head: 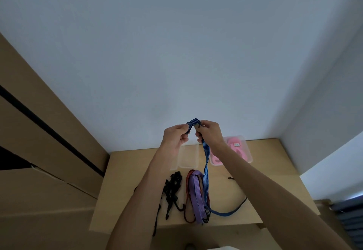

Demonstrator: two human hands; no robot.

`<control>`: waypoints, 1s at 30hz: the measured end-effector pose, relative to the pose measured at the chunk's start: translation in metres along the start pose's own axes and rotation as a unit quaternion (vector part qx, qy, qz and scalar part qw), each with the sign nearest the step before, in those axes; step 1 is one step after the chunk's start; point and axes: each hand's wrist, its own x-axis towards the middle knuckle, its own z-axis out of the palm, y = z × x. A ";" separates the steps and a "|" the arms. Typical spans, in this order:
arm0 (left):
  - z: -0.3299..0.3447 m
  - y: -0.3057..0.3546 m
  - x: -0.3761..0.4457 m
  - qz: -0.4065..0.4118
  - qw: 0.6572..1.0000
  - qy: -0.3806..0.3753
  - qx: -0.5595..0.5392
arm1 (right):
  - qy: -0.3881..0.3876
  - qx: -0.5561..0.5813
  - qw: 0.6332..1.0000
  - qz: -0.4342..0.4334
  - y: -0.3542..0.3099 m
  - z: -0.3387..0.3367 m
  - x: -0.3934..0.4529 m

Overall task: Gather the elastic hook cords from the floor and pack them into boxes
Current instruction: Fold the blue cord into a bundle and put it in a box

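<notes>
both hands, left hand and right hand, are pinching the blue cord raised over the table; its tail is trailing toward the table's front edge, beside the purple cords.

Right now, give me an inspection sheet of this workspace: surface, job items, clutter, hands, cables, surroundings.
Surface: light wooden tabletop, set against a pale wall.
Job's things: blue striped elastic cord held up, its tail trailing across the tabletop; purple striped cord bundle with a red-black cord beside it; black hook cords lying to the left; clear plastic box holding pink cords; clear empty plastic box.
Clutter: small black piece, too small to identify.
Grippers: left hand and right hand both pinch the blue cord's upper end.
Cables: nothing seen.
Surroundings: tan wooden cabinet panels at left.
</notes>
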 end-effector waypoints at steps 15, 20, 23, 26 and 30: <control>-0.018 -0.026 0.011 0.219 0.862 0.053 0.455 | -0.061 -0.295 0.948 -0.101 -0.009 0.008 -0.004; -0.031 0.004 0.006 0.171 0.875 -0.144 0.429 | -0.067 -0.340 0.921 -0.178 -0.017 -0.012 0.009; -0.039 0.020 0.000 0.135 0.911 -0.206 0.332 | -0.110 -0.211 0.965 -0.112 -0.019 -0.018 0.010; -0.035 0.026 -0.005 0.117 0.942 -0.250 0.192 | -0.146 -0.098 0.983 -0.055 -0.020 -0.017 0.003; -0.021 0.025 -0.010 0.118 0.967 -0.221 0.052 | -0.151 -0.083 0.983 -0.061 -0.023 0.002 -0.008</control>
